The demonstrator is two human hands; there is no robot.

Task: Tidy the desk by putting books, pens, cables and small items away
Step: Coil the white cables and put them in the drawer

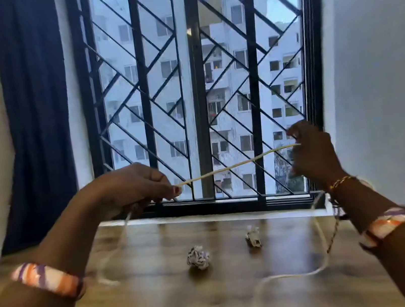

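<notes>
Both hands raised above the wooden counter (163,279), in front of the barred window (199,87). Left hand (132,188) in a closed grip, pinching a white cable (235,165) between thumb and fingers; right hand (312,151) likewise curled round the cable's other held point, higher up. Cable stretched taut between the two, slanting upward to the right. Slack hanging from each hand: one blurred length down to the counter at left, another looping on the counter at right, near the front edge. Two crumpled paper balls (198,257) lying on the counter below the taut stretch, apart from each other and beside the loops. Dark blue curtain (36,113) at the window's left. Patterned bangles (46,280) on both forearms.
</notes>
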